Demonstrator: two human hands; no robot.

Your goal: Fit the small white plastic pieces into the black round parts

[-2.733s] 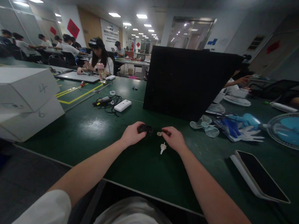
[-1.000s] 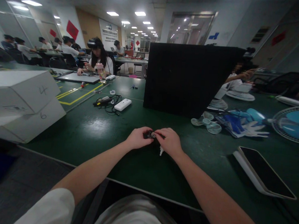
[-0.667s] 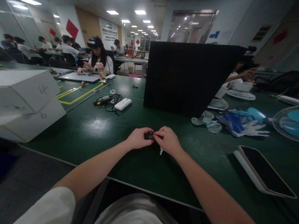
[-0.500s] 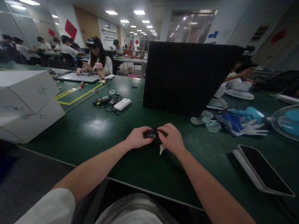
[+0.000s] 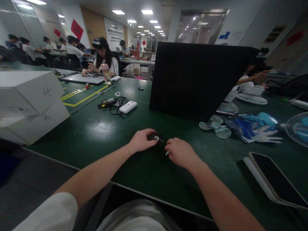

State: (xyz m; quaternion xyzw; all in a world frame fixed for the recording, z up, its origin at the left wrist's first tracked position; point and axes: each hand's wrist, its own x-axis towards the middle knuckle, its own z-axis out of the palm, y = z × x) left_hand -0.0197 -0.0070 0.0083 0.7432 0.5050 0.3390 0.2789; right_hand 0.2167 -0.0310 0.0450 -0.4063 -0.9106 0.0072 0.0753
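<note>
My left hand (image 5: 143, 140) is closed on a small black part with a pale round piece on it (image 5: 156, 138), pinched between thumb and fingers just above the table. My right hand (image 5: 181, 152) is a little to the right, fingers curled and pressed together. From under its fingertips juts the end of a small white plastic piece (image 5: 167, 153); the rest of it is hidden by the hand. The two hands are apart, and the finer shape of the black part is too small and dark to make out.
A large black box (image 5: 195, 81) stands beyond my hands on the green table (image 5: 129, 170). Clear fan blades (image 5: 216, 127), gloves (image 5: 258, 131) and a phone (image 5: 278, 180) lie right. White boxes (image 5: 50, 122), a tangled cable (image 5: 112, 103) and a white power bank (image 5: 128, 107) are left.
My right hand has drawn away from the black part, right and slightly down, and its fingers have closed over the white piece. My left hand keeps hold of the black part.
</note>
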